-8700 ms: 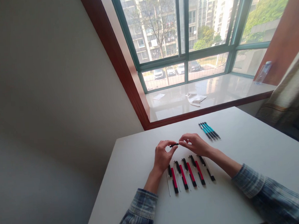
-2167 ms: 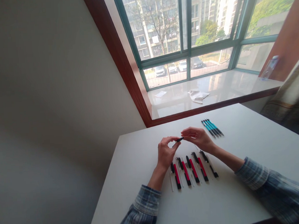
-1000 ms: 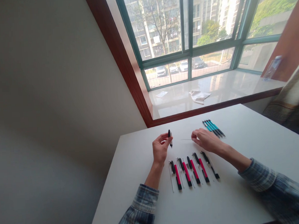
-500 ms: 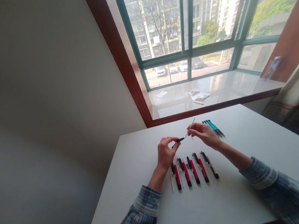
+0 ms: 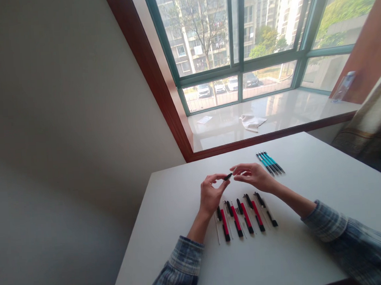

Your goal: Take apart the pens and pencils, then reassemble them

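Observation:
Above the middle of the white table, my left hand (image 5: 210, 193) pinches a short black pen barrel piece (image 5: 228, 176) between thumb and fingertips. My right hand (image 5: 253, 176) is close beside it, fingertips at the barrel's upper end. A pale end of a thin pen refill (image 5: 234, 170) shows at those fingertips; the rest of it is hidden. Just below the hands lies a row of pen parts: red barrels with black ends (image 5: 247, 218), black pieces (image 5: 260, 199), and thin pale refills (image 5: 217, 229).
Several turquoise pens (image 5: 270, 162) lie side by side beyond my right hand on the white table (image 5: 170, 229). On the window sill are a crumpled cloth (image 5: 253, 123), a paper (image 5: 204, 120) and a clear bottle (image 5: 343, 86). A wall stands at the left.
My right hand has moved left and slightly down toward the black barrel piece. The refill, in full sight before, now shows only a short end. My left hand has stayed nearly still.

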The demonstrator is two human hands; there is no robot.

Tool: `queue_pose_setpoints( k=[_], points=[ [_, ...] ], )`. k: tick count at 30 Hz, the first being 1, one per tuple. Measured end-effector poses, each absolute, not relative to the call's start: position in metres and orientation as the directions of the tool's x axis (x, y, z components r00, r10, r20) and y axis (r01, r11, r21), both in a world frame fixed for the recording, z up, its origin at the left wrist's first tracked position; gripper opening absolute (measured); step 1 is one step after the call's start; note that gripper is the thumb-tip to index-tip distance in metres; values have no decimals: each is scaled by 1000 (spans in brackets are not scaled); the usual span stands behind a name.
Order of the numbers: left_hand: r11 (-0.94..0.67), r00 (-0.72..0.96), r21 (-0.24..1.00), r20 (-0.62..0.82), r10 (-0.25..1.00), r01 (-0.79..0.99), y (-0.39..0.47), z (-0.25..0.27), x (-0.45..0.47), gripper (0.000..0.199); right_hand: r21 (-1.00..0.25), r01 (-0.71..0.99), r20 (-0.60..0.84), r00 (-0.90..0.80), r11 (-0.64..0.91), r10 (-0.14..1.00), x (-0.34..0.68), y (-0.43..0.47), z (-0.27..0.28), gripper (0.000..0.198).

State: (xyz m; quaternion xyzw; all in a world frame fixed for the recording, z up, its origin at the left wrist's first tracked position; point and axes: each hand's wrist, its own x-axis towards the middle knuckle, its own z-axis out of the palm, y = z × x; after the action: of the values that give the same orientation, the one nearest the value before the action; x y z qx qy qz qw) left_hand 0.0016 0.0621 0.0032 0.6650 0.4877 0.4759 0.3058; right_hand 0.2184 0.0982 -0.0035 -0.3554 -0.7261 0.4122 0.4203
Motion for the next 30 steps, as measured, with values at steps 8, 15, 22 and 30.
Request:
queue_pose_setpoints(
  k=[8,15,22,30],
  points=[
    [-177,-72,971,167,983,-163,68,6,-4,35,-553,727,295,-286,407,912,243,110,-18,23],
    [-144,-93,984,135,987,-107,65,8,-2,35,-500,764,254,-321,408,912,238,106,-18,17],
    [-107,-108,989,117,987,98,68,1,-4,32,-635,641,324,-287,432,902,237,111,-18,20],
    [-237,-86,860,306,948,452,66,-4,-5,19,-917,201,312,-177,345,933,234,114,-14,29]
  ],
)
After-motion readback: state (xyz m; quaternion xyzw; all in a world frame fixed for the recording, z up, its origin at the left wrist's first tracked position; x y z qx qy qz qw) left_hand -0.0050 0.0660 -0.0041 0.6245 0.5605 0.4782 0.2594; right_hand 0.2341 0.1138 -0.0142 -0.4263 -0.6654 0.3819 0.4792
